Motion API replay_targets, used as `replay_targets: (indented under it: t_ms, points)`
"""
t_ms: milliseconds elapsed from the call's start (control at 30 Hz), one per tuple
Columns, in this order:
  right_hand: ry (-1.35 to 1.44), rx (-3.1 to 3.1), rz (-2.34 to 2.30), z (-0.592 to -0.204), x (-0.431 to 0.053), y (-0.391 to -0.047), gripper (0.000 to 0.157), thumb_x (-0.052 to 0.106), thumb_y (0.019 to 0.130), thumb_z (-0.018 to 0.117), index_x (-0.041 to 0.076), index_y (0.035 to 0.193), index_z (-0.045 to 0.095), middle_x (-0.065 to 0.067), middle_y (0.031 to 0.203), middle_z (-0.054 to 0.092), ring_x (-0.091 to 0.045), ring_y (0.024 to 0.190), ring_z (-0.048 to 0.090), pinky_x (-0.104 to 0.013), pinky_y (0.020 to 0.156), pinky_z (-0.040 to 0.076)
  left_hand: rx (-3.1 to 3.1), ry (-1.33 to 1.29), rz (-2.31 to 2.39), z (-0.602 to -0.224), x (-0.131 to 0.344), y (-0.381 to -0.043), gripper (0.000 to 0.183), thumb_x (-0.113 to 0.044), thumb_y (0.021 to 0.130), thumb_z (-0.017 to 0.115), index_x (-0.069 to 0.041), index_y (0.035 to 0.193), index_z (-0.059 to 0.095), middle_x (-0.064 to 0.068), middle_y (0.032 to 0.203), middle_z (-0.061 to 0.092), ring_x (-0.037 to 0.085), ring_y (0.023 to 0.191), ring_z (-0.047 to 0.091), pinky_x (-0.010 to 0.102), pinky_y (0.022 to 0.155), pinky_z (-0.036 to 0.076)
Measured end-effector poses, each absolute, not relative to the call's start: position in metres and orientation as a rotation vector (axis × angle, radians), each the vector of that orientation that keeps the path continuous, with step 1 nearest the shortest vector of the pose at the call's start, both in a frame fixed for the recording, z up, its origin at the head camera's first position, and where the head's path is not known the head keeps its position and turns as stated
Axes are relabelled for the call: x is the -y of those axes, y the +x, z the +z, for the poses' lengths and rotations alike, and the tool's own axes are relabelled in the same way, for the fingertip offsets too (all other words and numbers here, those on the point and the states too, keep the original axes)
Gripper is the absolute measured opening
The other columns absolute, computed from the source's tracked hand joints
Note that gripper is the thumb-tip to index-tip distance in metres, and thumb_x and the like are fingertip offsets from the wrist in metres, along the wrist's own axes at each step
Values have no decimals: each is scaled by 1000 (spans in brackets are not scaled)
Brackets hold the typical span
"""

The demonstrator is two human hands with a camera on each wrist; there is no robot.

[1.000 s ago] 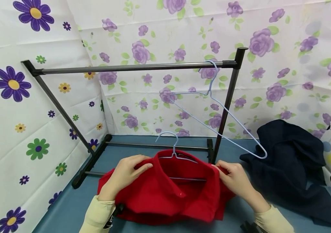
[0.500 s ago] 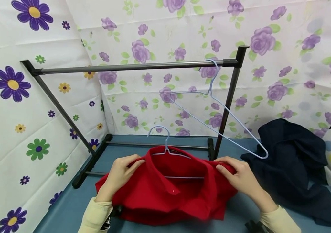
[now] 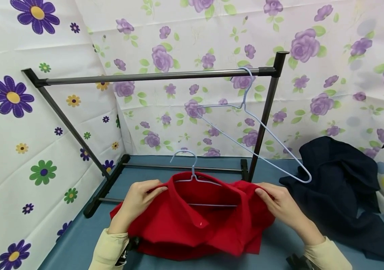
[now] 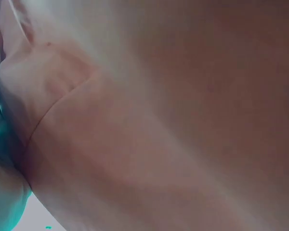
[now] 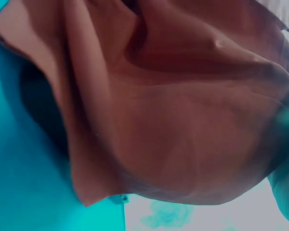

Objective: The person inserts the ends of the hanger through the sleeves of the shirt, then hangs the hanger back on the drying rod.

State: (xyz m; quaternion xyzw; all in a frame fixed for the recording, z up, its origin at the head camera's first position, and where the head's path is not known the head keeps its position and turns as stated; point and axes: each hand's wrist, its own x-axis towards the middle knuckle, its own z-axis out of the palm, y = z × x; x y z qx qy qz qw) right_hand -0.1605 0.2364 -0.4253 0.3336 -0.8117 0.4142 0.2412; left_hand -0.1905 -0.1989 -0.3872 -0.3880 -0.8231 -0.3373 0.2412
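A red collared shirt is spread between the two hands in the head view, its collar standing up around a pale blue wire hanger. The hanger's hook rises out of the neck opening, and its lower bar crosses inside. My left hand pinches the left shoulder between thumb and fingers. On the other side, my right hand pinches the right shoulder the same way. Cloth of the shirt fills most of the left wrist view. In the right wrist view the shirt hangs in folds beside the hand.
Behind the shirt stands a black metal clothes rack. A second pale blue hanger hangs bare near the right end of its rail. A dark navy garment lies crumpled at the right on the blue table surface. Flowered sheets back the table.
My right hand has shifted outward along the right shoulder, and that side of the shirt is drawn wider. The collar and hanger hook have moved a little left and up.
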Motion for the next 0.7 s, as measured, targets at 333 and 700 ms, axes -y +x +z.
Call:
replay_targets:
  t_ms: [333, 700]
  points:
    - [875, 2336, 1119, -414, -224, -156, 33, 7, 96, 68, 14, 127, 69, -1, 108, 73, -5, 79, 67, -23, 66, 57, 2225, -1092, -943, -389, 194, -190, 23, -1, 90, 73, -19, 82, 62, -9, 68, 51, 2, 60, 45, 16, 57, 39]
    - [1128, 2268, 1169, -417, -225, -156, 30, -8, 90, 68, 7, 116, 70, 3, 89, 73, -2, 65, 62, -19, 59, 55, 2205, -1087, -949, -388, 191, -189, 19, -2, 91, 73, -20, 86, 66, -10, 71, 55, 1, 59, 44, 16, 57, 38]
